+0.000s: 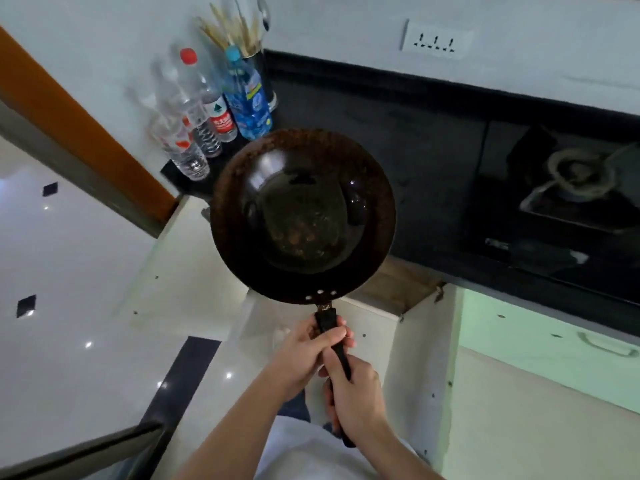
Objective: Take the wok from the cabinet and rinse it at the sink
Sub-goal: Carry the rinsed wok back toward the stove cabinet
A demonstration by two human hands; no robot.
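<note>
Over counter edge | fingers of left hand, right hand grip wok handle | bottles beyond

You have a single view, from the wide-angle camera on your head, pitched steeply forward and down. It sits close above your left hand and right hand and the wok, facing the black counter. The frame is rolled, so the counter's front edge slants: bottles at its left end, stove far right, floor along the left.
</note>
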